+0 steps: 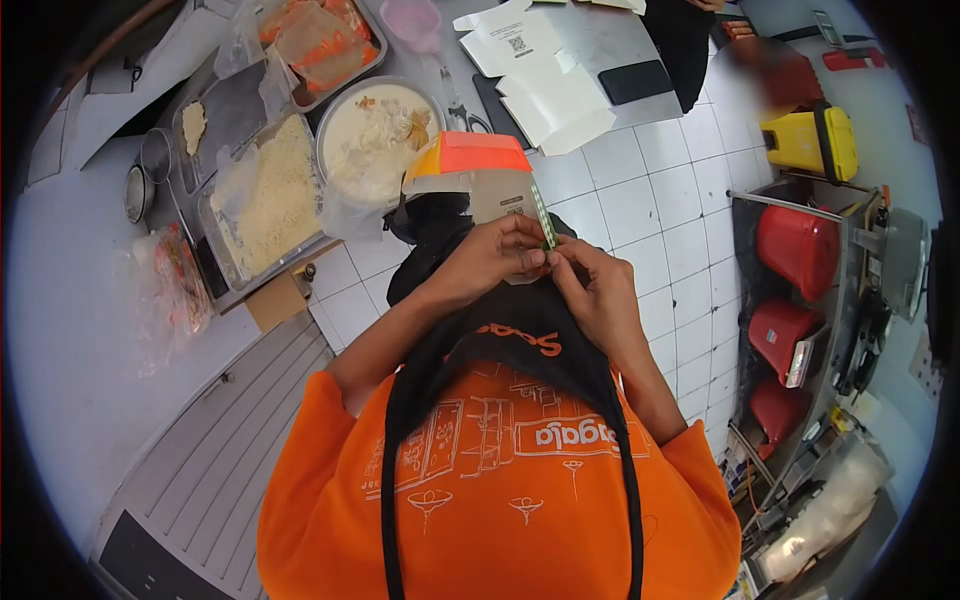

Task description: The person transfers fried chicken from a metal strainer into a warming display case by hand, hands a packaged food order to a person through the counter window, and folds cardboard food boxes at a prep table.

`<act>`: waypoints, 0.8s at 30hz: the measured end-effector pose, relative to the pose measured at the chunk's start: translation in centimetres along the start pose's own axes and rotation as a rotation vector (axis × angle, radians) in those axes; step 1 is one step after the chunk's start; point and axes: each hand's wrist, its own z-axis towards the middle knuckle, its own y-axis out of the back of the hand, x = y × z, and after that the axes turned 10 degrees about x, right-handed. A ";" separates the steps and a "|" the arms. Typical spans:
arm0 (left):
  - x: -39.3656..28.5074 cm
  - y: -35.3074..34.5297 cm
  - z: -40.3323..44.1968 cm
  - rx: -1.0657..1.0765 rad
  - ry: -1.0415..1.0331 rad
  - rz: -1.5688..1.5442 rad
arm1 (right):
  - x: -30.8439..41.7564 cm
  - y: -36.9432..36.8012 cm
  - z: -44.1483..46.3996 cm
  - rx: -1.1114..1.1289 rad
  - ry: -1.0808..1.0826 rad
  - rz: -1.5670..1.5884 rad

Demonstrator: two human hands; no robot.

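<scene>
Both hands meet in front of the black apron, at the side of an opened-out cardboard box with an orange-red and yellow flap. My left hand has its fingers curled over the lower part of the box. My right hand pinches close to the lower end of a green-and-white checked edge. The fingertips of the two hands nearly touch there. Part of the box's lower end is hidden behind the fingers.
At the upper left stand a bowl of pale batter, a tray of crumbs and a tray of orange food. Flattened white boxes and scissors lie ahead. Red bins line the right rack.
</scene>
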 end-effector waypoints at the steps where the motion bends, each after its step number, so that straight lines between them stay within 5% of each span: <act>1: 0.1 0.3 0.1 0.004 0.003 0.000 | 0.1 0.0 0.2 0.010 -0.006 -0.009; 8: -0.7 -1.3 0.9 -0.014 -0.099 -0.172 | -0.3 -0.7 0.4 -0.146 0.033 0.382; 12: -1.2 -1.3 1.2 0.081 -0.160 -0.546 | -1.2 -1.1 1.3 -0.296 0.156 -0.018; 17: 0.8 -0.7 2.3 -0.056 -0.066 -0.438 | -3.3 -1.2 2.1 -0.304 0.315 -0.224; 21: -0.9 -1.5 2.9 -0.023 -0.109 -0.200 | -2.7 -1.0 2.8 -0.265 0.012 0.681; 23: -1.2 -2.4 3.1 -0.034 -0.243 0.056 | -6.3 -0.4 5.0 -0.376 -0.037 0.714; 24: -1.8 -2.7 2.6 -0.025 -0.127 0.194 | -8.5 0.2 6.2 -0.415 -0.031 0.755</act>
